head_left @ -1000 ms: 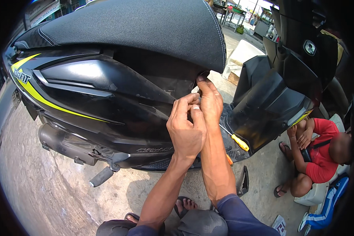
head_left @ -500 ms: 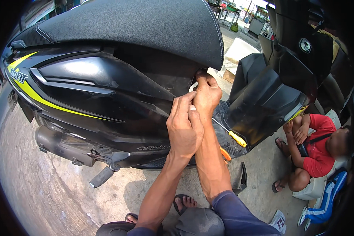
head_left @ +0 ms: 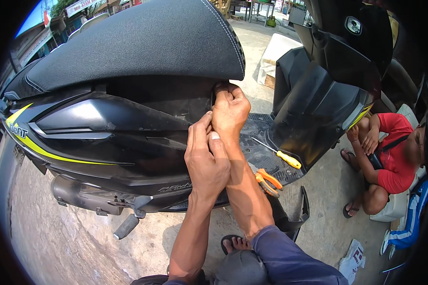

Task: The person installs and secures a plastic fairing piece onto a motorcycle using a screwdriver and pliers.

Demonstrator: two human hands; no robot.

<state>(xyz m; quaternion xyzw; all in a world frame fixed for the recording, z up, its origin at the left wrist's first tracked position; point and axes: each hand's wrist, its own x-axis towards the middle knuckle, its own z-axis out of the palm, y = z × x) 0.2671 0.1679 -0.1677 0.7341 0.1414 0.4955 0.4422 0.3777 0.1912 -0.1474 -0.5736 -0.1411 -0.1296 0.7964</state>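
I am at the side of a black scooter with a yellow-green stripe. My right hand reaches up under the front of the dark seat. Its fingers are bent in a pinch, and whatever they hold is hidden by the seat edge and the hand itself. Against the black side panel, just below, my left hand lies with its fingers stretched upward and its thumb apart, close by my right wrist. On the footboard rest a yellow-handled screwdriver and orange-handled pliers.
A loose black plastic part lies on the concrete ground beside the footboard. To the right a person in a red shirt sits low. A white block stands beyond the scooter, and a printed bag lies at lower right.
The view has shifted, so the scooter's seat and both hands sit farther left. More of the pliers shows. My hands keep nearly the same hold at the seat's front edge.
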